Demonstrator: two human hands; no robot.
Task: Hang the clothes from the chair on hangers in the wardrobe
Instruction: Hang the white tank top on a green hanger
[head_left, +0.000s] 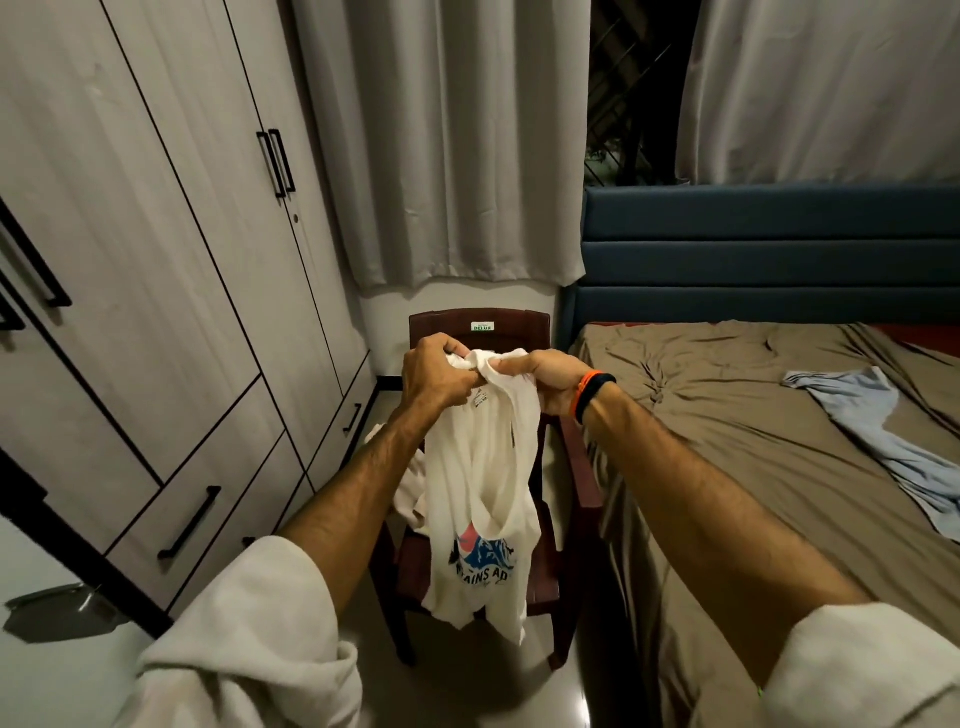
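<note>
White T-shirt (480, 499), printed front: held up over the dark wooden chair (540, 566), its collar end bunched at the top. Left hand (436, 376) and right hand (545, 379): both curled tight on that bunched top edge, side by side, the body of the shirt hanging below them. Second pale garment (408, 491): on the chair seat, behind the left forearm. Wardrobe (156, 260): left, doors closed.

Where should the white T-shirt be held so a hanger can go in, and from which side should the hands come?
Grip the white T-shirt at its collar, from above, one hand on each side, as the left hand and right hand do now. The shirt hangs straight down over the chair, so the neck hole sits on top, probably easiest to spread there.
</note>
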